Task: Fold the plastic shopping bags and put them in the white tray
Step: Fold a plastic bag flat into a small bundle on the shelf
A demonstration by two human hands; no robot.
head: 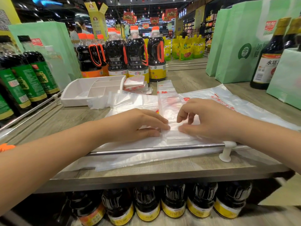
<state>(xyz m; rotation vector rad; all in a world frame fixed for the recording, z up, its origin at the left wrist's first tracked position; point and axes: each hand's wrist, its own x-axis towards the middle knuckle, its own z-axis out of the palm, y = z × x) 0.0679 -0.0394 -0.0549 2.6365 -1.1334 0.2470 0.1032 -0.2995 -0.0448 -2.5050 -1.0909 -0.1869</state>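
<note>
A clear plastic shopping bag with red print, folded into a long narrow strip (167, 98), runs away from me across the wooden shelf. My left hand (138, 124) pinches its near folded end between thumb and fingers. My right hand (206, 119) grips the same end from the right, fingers curled over the fold. More flat bags (228, 100) lie spread underneath. The white divided tray (76, 90) stands at the back left, its compartments looking bare. A small stack of folded bags (136, 84) lies just right of the tray.
Dark sauce bottles with orange caps (138, 54) stand behind the tray, green-labelled bottles (27, 75) at the left. Green paper bags (241, 39) and a tall bottle (268, 57) fill the right. A metal rail (154, 148) runs along the shelf's front edge.
</note>
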